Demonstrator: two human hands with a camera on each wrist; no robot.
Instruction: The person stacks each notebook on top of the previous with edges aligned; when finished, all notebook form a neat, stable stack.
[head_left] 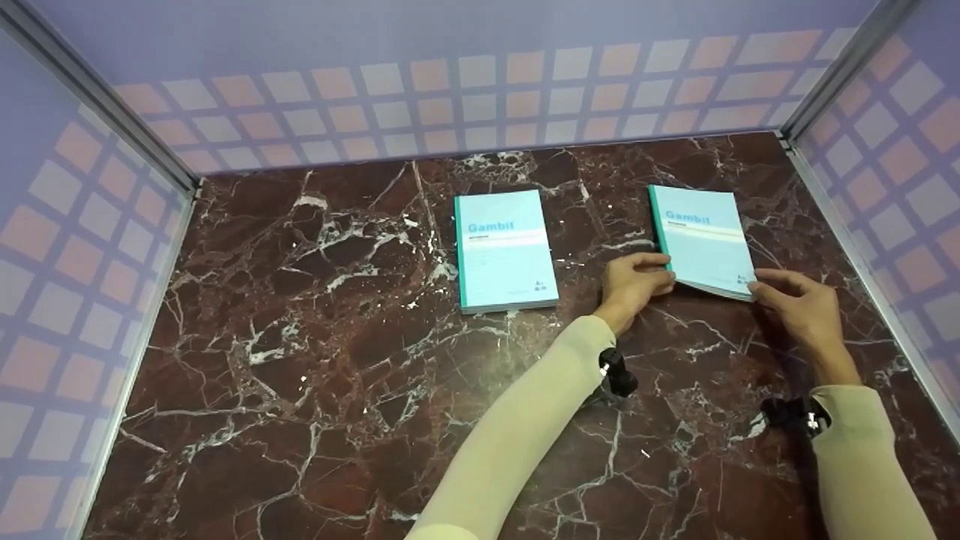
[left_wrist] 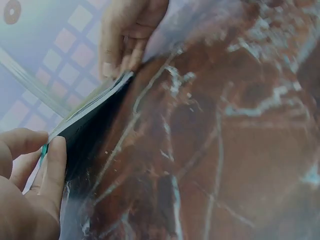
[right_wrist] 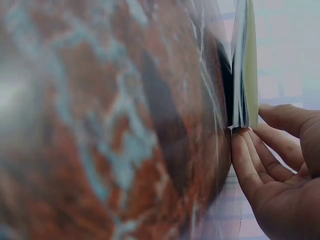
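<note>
Two light-blue notebooks with green spines and "Gambit" on the covers are in the head view. At the right one, the notebook [head_left: 703, 238], both my hands hold the near corners. My left hand [head_left: 634, 286] pinches the near spine corner, thumb and fingers on either side of it in the left wrist view. The right hand [head_left: 806, 311] grips the near right corner; its thumb [right_wrist: 282, 117] lies against the cover side and its fingers [right_wrist: 247, 157] against the edge. That near edge is tilted up off the table. The other notebook [head_left: 506, 251] lies flat, apart from both hands.
A dark red marbled tabletop [head_left: 300, 420] with white veins lies under everything. Purple panels with pink and white squares close off the back wall [head_left: 480, 82], the left side [head_left: 82, 225] and the right side [head_left: 907, 187]. The right notebook is near the right panel.
</note>
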